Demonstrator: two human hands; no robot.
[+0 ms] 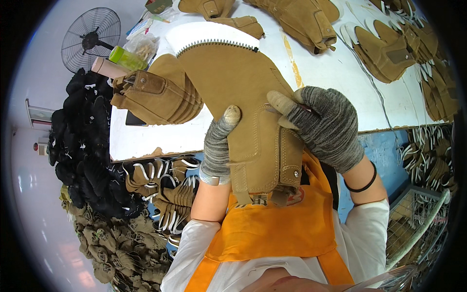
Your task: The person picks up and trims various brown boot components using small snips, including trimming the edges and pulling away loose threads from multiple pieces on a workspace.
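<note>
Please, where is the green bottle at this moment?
In the head view the green bottle lies at the upper left, on the left end of the white table, between the floor fan and the tan boot piece held in both hands.

The boot upper [238,92] is tan suede with a white lining and a dark zip. Both hands [216,146] [326,126] wear grey knit gloves with bare fingertips. The apron [272,228] is orange, the bench [340,73] white. A lime-green bottle [125,57] lies at the bench's left corner.
</note>
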